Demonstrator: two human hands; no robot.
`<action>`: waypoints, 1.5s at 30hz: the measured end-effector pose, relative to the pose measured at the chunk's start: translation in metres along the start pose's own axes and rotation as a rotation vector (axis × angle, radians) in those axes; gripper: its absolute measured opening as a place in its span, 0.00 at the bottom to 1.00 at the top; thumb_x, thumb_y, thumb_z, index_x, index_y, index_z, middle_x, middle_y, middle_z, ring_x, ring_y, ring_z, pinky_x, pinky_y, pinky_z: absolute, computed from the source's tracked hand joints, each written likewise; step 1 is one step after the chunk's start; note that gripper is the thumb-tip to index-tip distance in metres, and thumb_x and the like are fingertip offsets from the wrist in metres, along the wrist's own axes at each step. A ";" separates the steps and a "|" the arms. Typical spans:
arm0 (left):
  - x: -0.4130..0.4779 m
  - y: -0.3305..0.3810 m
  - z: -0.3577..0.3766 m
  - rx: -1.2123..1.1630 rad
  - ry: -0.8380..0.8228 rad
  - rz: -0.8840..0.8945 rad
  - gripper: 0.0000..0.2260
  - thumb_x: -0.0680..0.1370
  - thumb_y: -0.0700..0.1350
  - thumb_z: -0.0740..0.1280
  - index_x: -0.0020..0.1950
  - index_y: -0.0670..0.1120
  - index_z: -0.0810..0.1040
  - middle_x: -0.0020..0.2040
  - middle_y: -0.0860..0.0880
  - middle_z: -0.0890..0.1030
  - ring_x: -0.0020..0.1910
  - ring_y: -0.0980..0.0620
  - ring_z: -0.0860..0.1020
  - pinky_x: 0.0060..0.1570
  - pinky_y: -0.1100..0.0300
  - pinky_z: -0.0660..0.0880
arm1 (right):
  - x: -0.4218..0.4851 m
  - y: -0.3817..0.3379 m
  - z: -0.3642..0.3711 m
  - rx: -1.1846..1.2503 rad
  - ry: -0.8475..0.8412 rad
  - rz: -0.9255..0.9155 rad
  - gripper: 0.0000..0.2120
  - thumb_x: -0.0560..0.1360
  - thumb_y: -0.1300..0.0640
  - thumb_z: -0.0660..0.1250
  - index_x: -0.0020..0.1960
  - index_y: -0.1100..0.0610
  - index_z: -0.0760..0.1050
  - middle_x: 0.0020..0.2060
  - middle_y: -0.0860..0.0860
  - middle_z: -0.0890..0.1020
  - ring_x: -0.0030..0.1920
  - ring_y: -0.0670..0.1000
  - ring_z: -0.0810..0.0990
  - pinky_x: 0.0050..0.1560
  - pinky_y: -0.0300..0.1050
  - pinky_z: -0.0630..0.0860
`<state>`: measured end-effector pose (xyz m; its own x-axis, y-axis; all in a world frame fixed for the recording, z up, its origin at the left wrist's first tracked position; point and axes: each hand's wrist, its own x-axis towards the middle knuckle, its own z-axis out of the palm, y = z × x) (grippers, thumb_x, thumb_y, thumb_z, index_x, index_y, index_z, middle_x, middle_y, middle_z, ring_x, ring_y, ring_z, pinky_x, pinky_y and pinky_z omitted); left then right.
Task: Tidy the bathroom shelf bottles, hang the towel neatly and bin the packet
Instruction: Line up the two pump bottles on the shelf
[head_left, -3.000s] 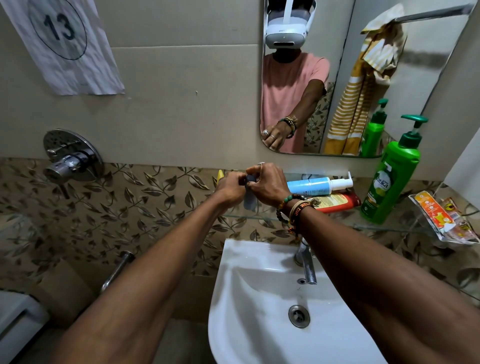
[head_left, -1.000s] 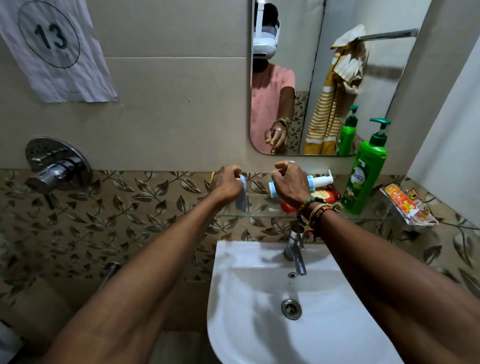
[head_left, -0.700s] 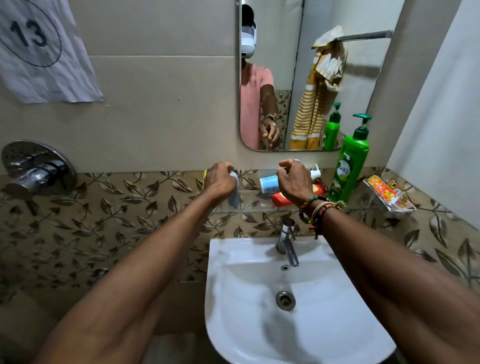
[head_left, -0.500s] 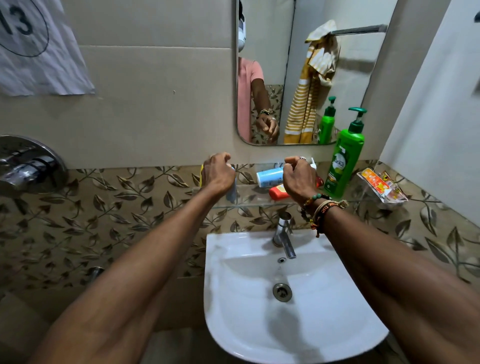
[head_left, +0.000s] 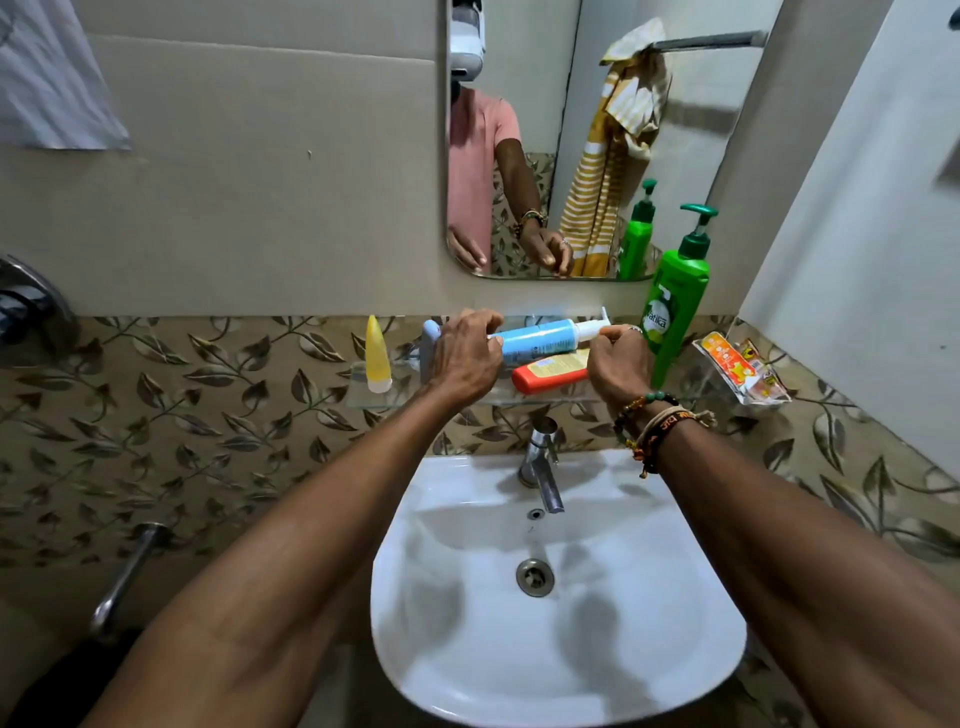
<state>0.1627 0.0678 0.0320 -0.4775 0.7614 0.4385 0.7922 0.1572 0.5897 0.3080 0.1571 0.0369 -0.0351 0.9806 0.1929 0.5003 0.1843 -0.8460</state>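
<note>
A blue pump bottle lies across the glass shelf, resting on an orange bottle that also lies flat. My left hand grips the blue bottle's base end. My right hand is curled round its white pump end. Left of my hands, a pale blue tube and a yellow tube stand upright. A green pump bottle stands at the right. An orange packet lies on the shelf's far right. A yellow striped towel shows in the mirror, bunched on a rail.
A white basin with a chrome tap sits directly under the shelf. The mirror hangs above it. A white wall closes in on the right. A chrome shower valve sticks out at the left edge.
My left hand has let go of the pale blue tube, which now stands on the shelf, and moved right onto the blue bottle. My right hand shifted to its pump end.
</note>
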 end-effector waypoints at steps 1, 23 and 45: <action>0.005 0.003 0.004 0.031 -0.018 -0.009 0.13 0.79 0.42 0.65 0.63 0.43 0.77 0.59 0.43 0.79 0.57 0.46 0.77 0.61 0.51 0.73 | 0.006 0.001 -0.001 0.003 -0.006 -0.005 0.07 0.77 0.60 0.60 0.49 0.54 0.77 0.49 0.56 0.82 0.49 0.56 0.79 0.52 0.54 0.79; 0.050 0.004 0.066 0.114 -0.196 -0.343 0.21 0.77 0.42 0.66 0.69 0.43 0.67 0.66 0.40 0.69 0.63 0.43 0.70 0.53 0.55 0.69 | 0.072 0.015 0.033 -0.032 -0.137 0.014 0.08 0.75 0.60 0.62 0.51 0.56 0.78 0.51 0.57 0.82 0.54 0.58 0.78 0.53 0.45 0.72; 0.048 -0.011 0.068 0.250 -0.366 -0.221 0.24 0.74 0.41 0.72 0.67 0.44 0.69 0.69 0.40 0.64 0.61 0.43 0.73 0.59 0.51 0.72 | 0.066 0.018 0.034 0.063 -0.215 -0.035 0.11 0.73 0.55 0.67 0.51 0.54 0.67 0.49 0.55 0.79 0.51 0.57 0.79 0.55 0.57 0.78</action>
<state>0.1564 0.1457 0.0003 -0.5154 0.8565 0.0278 0.7751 0.4521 0.4415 0.2851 0.2276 0.0175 -0.2385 0.9640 0.1178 0.4404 0.2155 -0.8716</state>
